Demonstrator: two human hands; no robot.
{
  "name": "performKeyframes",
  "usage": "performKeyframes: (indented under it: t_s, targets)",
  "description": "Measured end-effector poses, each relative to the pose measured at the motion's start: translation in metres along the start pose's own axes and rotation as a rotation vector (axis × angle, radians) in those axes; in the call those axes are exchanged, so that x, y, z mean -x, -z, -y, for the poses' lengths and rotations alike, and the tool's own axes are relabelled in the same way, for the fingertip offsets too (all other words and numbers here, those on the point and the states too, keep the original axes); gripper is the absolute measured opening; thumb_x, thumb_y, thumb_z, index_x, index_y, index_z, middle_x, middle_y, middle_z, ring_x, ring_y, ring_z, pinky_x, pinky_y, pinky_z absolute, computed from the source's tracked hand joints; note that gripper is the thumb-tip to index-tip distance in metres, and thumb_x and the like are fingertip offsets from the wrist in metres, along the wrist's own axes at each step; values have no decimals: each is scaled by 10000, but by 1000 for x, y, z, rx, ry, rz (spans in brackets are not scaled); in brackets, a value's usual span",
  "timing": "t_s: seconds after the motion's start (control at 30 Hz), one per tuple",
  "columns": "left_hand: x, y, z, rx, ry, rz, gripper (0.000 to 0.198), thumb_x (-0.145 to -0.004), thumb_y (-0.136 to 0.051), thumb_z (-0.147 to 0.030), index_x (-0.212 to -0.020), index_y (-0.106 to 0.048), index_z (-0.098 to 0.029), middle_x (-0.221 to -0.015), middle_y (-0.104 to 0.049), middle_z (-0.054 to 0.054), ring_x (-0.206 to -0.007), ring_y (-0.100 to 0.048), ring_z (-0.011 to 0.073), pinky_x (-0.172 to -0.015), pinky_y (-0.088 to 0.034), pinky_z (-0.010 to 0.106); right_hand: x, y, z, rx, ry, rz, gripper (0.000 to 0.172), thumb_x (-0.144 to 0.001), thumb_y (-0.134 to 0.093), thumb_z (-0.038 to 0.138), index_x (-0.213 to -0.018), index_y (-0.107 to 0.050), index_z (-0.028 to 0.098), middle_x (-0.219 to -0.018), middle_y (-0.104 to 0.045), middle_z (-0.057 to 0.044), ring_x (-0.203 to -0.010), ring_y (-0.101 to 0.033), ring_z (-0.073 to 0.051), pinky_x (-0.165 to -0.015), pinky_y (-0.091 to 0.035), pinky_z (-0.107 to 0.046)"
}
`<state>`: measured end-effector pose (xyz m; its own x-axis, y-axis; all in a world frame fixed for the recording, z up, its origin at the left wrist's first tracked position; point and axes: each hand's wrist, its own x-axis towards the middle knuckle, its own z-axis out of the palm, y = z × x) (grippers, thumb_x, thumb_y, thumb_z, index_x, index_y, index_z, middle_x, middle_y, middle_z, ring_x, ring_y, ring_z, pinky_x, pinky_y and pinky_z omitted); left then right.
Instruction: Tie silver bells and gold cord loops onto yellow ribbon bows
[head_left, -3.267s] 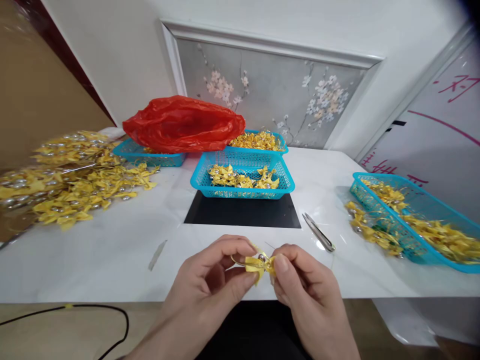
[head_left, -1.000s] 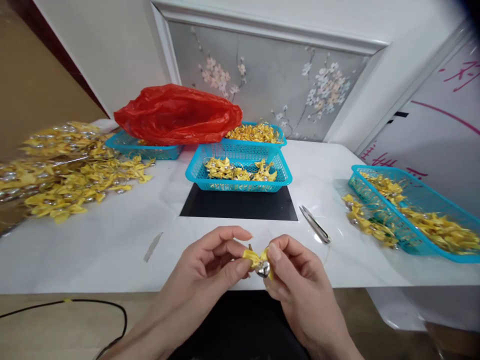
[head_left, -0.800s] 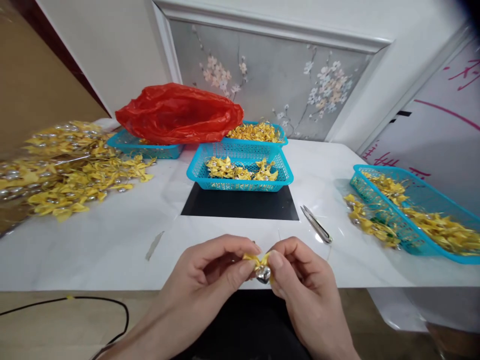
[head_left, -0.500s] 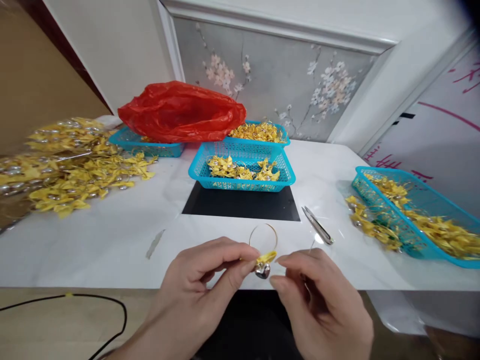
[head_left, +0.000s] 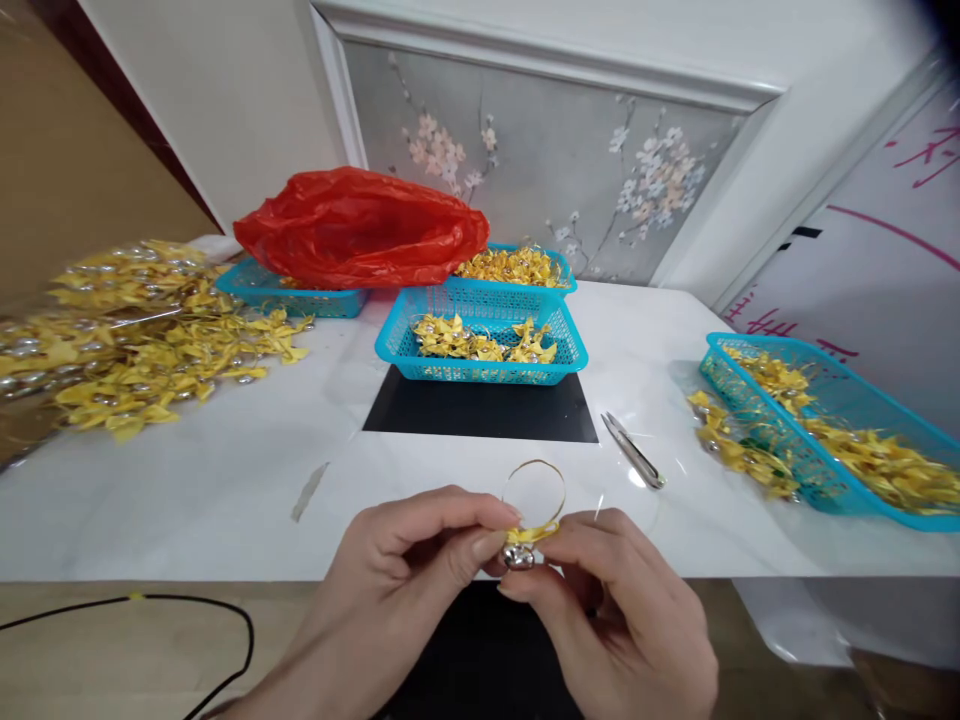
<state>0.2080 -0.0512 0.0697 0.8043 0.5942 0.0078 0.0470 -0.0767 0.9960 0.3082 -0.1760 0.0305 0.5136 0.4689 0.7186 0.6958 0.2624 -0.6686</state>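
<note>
My left hand (head_left: 427, 580) pinches a yellow ribbon bow (head_left: 531, 535) between thumb and forefinger. Just below the bow sits a shiny silver bell (head_left: 517, 557), and a thin gold wire loop (head_left: 534, 462) stands up above it. From the other side, my right hand (head_left: 622, 600) closes on the ribbon's right end, its thumb tip by the bell. The right hand's other fingers are curled, so what they may hold is hidden. Beyond the right hand, silver thread snips (head_left: 632, 450) lie on the white table (head_left: 187, 500).
A blue basket (head_left: 480, 373) of yellow bows stands on a black mat (head_left: 480, 410). Another blue basket (head_left: 825, 490) is at the right, with bows beside it. A yellow pile (head_left: 172, 370) lies left. At the back, a red plastic bag (head_left: 360, 230) rests over more baskets.
My right hand has moved left and now grips the ribbon's right end, where before its fingertips were apart from it. The wire loop shows more fully and the bell has turned.
</note>
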Motion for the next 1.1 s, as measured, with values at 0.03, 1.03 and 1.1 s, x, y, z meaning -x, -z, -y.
performKeyframes:
  t_s: [0.03, 1.03, 1.1]
  targets:
    - [0, 0, 2, 40, 25, 15, 158, -812, -713, -159, -783, -817, -273, -712, -764, -31, -664, -675, 107, -628, -523, 105, 0, 0, 0, -7, 6, -1, 162, -836, -732, 69, -935, -657, 173, -807, -673, -6, -622, -597, -90, -500, -478, -188]
    - [-13, -5, -5, 1322, 721, -221, 452, -1009, -153, -36, -851, -571, -96, -647, -582, 41, -468, -663, 75, -455, -570, 102, -38, -4, 9, 195, 136, -86, 189, -908, -578, 22, -851, -741, 100, -723, -566, -58, -648, -542, -121, -535, -461, -230]
    - [-13, -5, -4, 1313, 709, -218, 485, -1006, -137, -30, -815, -579, -86, -650, -604, 61, -469, -670, 73, -463, -568, 97, -39, -4, 10, 193, 159, -74, 190, -907, -575, 16, -888, -754, 77, -711, -554, -64, -640, -532, -131, -550, -469, -254]
